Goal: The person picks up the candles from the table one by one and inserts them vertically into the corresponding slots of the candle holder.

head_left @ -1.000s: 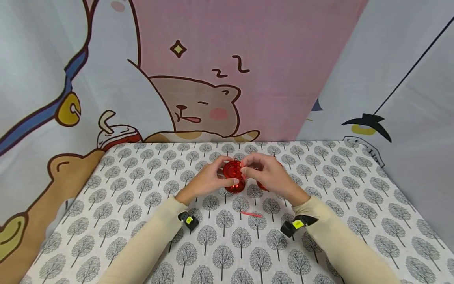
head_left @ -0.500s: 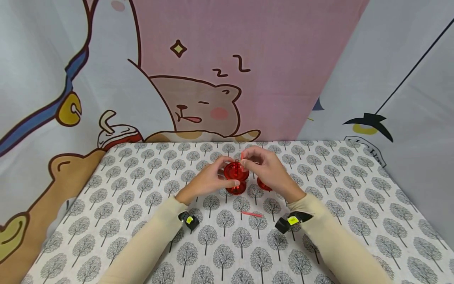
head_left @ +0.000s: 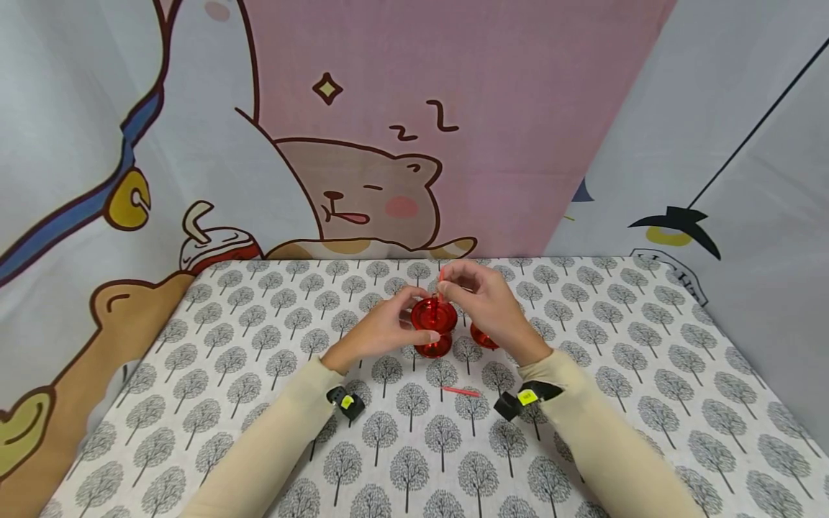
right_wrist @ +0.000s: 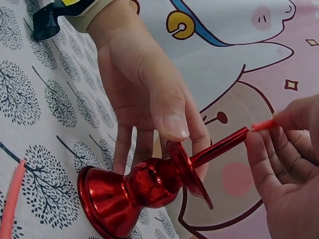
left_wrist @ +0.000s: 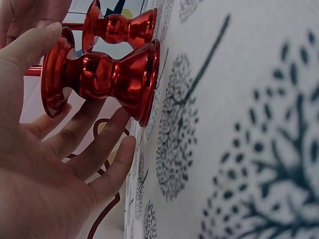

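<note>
My left hand point(head_left: 383, 327) steadies a shiny red candle holder point(head_left: 435, 348) that stands upright on the cloth. Its thumb rests at the dish rim, and its fingers lie round the far side, as the left wrist view shows. From the dish rises a thin red tube point(right_wrist: 219, 147). Above it, my right hand point(head_left: 479, 295) pinches a slim coral candle point(right_wrist: 264, 124) between thumb and fingertips. The candle's lower end is at the tube's mouth; whether it is inside I cannot tell. Most of this candle is hidden by the fingers.
A second red candle holder point(left_wrist: 124, 30) stands to the right, partly behind my right hand in the head view. Another coral stick point(head_left: 461, 391) lies on the tree-print cloth point(head_left: 408, 467) nearer me. A cartoon-printed curtain point(head_left: 505, 144) hangs behind the table.
My right hand has risen slightly and shifted a little left, bringing the candle over the tube. More of the second holder shows. My left hand stays nearly still on the first holder.
</note>
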The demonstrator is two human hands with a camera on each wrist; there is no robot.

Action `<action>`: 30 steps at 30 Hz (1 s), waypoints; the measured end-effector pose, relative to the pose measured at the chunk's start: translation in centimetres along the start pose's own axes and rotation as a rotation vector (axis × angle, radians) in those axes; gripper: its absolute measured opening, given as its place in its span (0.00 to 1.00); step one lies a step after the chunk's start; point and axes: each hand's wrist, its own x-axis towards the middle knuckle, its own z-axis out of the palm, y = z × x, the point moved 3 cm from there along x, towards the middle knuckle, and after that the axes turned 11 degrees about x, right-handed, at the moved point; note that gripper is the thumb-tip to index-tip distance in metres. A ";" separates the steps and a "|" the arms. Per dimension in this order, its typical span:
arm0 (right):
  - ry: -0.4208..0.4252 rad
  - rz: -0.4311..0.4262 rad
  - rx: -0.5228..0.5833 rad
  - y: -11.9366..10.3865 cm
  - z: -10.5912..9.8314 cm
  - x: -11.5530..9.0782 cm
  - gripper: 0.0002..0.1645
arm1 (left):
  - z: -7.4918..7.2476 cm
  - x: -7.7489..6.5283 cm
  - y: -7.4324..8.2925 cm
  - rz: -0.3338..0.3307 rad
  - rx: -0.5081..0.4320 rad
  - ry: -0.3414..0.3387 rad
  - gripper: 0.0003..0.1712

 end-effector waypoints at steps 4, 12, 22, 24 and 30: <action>0.023 0.005 0.000 0.2 0.0 0.1 0.05 | 0.0 0.0 -0.1 0.004 0.004 0.001 0.41; 0.048 -0.024 0.016 0.2 0.0 0.3 0.06 | 0.0 0.0 -0.1 0.001 0.008 0.000 0.41; 0.051 -0.059 0.019 0.5 0.0 0.5 0.04 | -0.1 -0.1 0.1 0.000 0.005 -0.002 0.42; 0.047 -0.066 0.021 0.5 0.1 0.6 0.04 | -0.1 -0.1 0.1 0.001 0.006 -0.003 0.42; 0.040 -0.075 0.027 0.6 0.2 0.6 0.04 | -0.1 -0.1 0.0 -0.003 0.010 -0.002 0.43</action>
